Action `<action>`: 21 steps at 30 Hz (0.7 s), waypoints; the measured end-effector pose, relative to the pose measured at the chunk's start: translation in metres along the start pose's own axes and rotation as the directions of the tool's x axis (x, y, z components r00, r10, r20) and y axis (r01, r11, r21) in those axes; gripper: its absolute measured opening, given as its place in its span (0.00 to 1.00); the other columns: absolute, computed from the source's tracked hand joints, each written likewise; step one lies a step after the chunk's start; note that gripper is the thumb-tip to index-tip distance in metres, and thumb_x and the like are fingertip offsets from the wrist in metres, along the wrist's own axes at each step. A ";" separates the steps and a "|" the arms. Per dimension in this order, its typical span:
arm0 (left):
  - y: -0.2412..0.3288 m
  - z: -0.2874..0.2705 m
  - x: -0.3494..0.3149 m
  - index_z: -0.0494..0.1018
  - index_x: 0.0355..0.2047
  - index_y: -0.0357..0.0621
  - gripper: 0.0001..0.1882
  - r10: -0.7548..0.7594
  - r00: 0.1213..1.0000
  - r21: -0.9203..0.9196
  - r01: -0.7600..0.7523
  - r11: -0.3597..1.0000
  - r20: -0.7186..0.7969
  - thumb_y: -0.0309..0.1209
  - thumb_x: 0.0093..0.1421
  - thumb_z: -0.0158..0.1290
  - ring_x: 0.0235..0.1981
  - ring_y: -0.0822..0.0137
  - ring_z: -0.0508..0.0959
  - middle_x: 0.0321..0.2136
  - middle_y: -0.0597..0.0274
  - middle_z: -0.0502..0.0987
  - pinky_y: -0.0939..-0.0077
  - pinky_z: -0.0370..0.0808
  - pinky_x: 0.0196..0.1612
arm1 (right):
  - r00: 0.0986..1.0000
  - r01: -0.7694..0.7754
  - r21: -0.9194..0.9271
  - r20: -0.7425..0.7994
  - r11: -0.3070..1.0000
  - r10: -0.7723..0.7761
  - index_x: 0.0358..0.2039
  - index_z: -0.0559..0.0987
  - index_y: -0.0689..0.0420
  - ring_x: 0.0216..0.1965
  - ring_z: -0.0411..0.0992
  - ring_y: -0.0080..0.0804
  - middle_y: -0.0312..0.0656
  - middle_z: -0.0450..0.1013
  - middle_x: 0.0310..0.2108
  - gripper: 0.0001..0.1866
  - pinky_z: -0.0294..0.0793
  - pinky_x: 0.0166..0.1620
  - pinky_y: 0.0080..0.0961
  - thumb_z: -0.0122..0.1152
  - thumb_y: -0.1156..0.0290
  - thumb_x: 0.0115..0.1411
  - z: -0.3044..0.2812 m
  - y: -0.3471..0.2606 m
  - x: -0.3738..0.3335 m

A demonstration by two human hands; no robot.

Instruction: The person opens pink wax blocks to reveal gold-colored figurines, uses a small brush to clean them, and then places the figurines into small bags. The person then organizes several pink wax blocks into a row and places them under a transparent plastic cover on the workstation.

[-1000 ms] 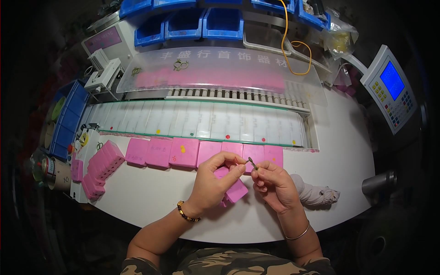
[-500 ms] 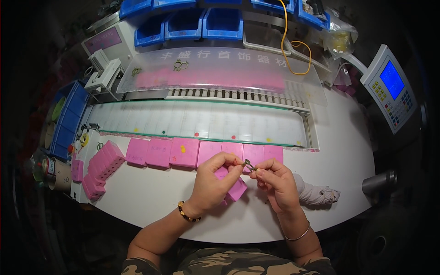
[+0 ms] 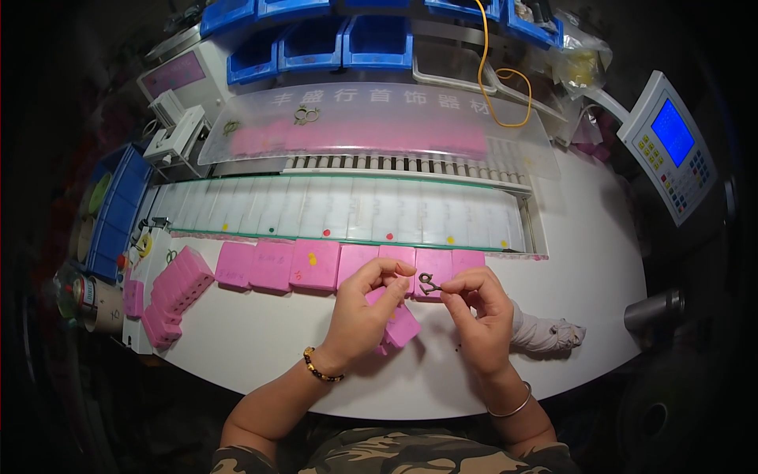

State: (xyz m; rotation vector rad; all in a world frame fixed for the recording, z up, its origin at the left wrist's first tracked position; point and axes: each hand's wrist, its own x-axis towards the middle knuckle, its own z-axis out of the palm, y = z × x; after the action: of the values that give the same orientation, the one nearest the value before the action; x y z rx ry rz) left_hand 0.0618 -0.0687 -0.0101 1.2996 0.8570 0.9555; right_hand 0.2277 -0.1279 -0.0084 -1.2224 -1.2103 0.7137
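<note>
My right hand [image 3: 483,314] pinches a small dark metal piece with two loops [image 3: 427,283] between thumb and forefinger, just in front of a row of pink boxes [image 3: 314,265]. My left hand [image 3: 365,314] is beside it. Its forefinger and thumb are curled close to the piece, a little apart from it. Its lower fingers hold a small pink box [image 3: 401,325] just above the white table [image 3: 260,336]. Part of that box is hidden under the palm.
Behind the pink row runs a white segmented belt [image 3: 347,207] with coloured dots, then a clear cover [image 3: 379,126] and blue bins [image 3: 316,43]. A stack of pink boxes [image 3: 178,288] lies at left, a grey cloth [image 3: 546,336] at right, and a keypad panel with a blue screen [image 3: 671,146] at far right.
The metal piece has turned from edge-on to showing its two loops. Both hands have shifted slightly up toward the pink row. The belt's coloured dots have moved left.
</note>
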 end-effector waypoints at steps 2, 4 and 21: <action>-0.002 -0.001 0.000 0.73 0.41 0.35 0.08 0.030 0.999 0.013 -0.031 0.999 0.023 0.26 0.63 0.50 0.30 0.80 0.71 0.29 0.67 0.74 0.84 0.70 0.35 | 0.999 0.048 -0.077 0.004 0.996 -0.048 0.32 0.78 0.59 0.27 0.65 0.17 0.35 0.70 0.31 0.05 0.63 0.28 0.14 0.60 0.82 0.56 0.000 -0.002 0.000; -0.001 -0.001 0.000 0.74 0.42 0.34 0.09 0.023 0.999 0.058 -0.025 0.998 0.048 0.26 0.63 0.51 0.30 0.80 0.72 0.30 0.67 0.75 0.85 0.71 0.35 | 0.993 0.117 -0.130 0.019 0.985 -0.115 0.32 0.78 0.59 0.27 0.64 0.18 0.36 0.70 0.32 0.06 0.62 0.27 0.15 0.59 0.84 0.54 -0.001 -0.003 0.001; 0.003 0.001 -0.002 0.73 0.43 0.34 0.11 0.065 0.997 0.056 -0.068 0.996 0.046 0.23 0.59 0.53 0.29 0.81 0.71 0.26 0.69 0.73 0.85 0.70 0.36 | 0.990 0.139 -0.122 0.014 0.983 -0.139 0.32 0.78 0.59 0.27 0.65 0.19 0.38 0.70 0.32 0.10 0.62 0.26 0.15 0.58 0.87 0.51 0.001 0.002 0.000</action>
State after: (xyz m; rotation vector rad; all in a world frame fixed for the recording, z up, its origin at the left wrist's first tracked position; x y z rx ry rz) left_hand 0.0621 -0.0707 -0.0065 1.4014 0.8164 0.9568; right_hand 0.2273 -0.1278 -0.0102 -1.2231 -1.3457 0.5462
